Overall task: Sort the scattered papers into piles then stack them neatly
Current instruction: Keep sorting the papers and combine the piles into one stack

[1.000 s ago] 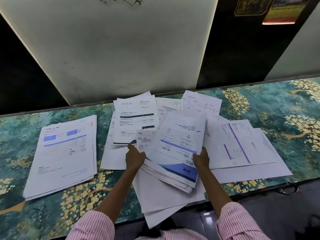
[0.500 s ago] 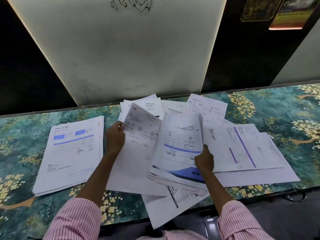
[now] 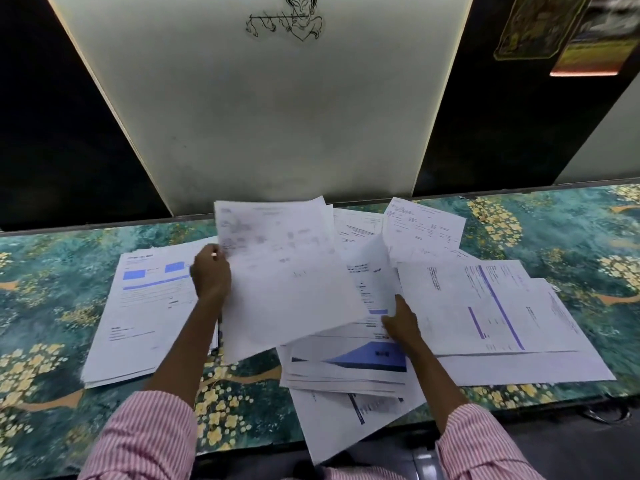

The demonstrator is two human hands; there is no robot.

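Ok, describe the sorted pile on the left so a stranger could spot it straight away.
Start at the teal floral tabletop and go to its left side, beside the person's left hand. The squared stack of white printed sheets lies there, apart from the central scatter. Its top page carries two blue boxes above a blue bar.

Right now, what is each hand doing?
Left hand: closed on a lifted sheet of paper.
Right hand: pressing on the middle pile of papers; its grip cannot be told.

Teal, yellow-flowered table [image 3: 571, 237] under a left-side paper pile [image 3: 145, 313] and scattered papers [image 3: 485, 306] centre-right.
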